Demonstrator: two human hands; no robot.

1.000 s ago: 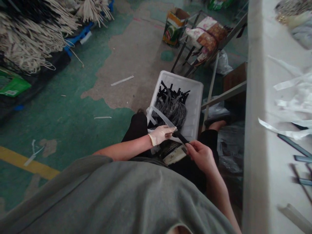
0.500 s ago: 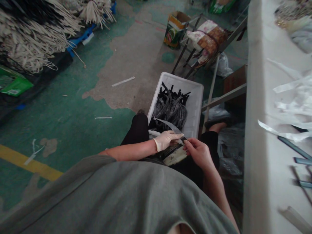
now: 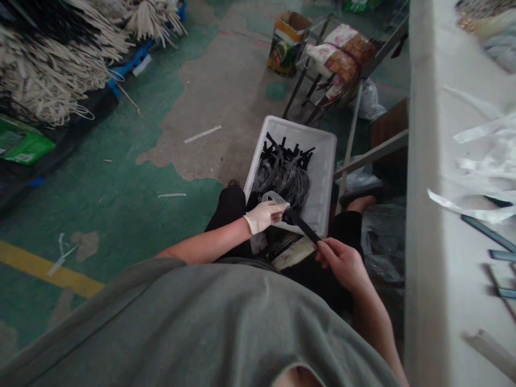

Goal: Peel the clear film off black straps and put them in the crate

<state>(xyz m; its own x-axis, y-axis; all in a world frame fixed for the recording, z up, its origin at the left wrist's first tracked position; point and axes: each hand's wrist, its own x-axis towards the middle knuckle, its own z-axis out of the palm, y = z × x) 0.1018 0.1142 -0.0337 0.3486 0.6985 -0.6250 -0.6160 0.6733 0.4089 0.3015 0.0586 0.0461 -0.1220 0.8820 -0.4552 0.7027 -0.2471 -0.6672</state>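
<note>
My left hand (image 3: 266, 214), in a pale glove, is closed with its fingertips pinched on a white strip (image 3: 272, 196) that curls up behind it. A flat black strip (image 3: 305, 228) runs taut from the left fingertips to my right hand (image 3: 341, 262), which is bare and pinches its near end. Whether the white and black strips are joined at the left fingers I cannot tell. Just beyond the hands stands a white plastic bin (image 3: 322, 172) holding a tangled heap of black strips (image 3: 288, 177).
To the right runs a pale table (image 3: 427, 301) with white strips (image 3: 470, 209) and dark strips (image 3: 487, 236) on it. A cushioned stool (image 3: 342, 51) and a cardboard box (image 3: 288, 43) stand ahead. Bundles of cream cords (image 3: 52, 70) lie at the left.
My right hand has moved right and toward me, and a longer stretch of black strip now shows between the hands. My left hand has shifted left; the white strip is now curled.
</note>
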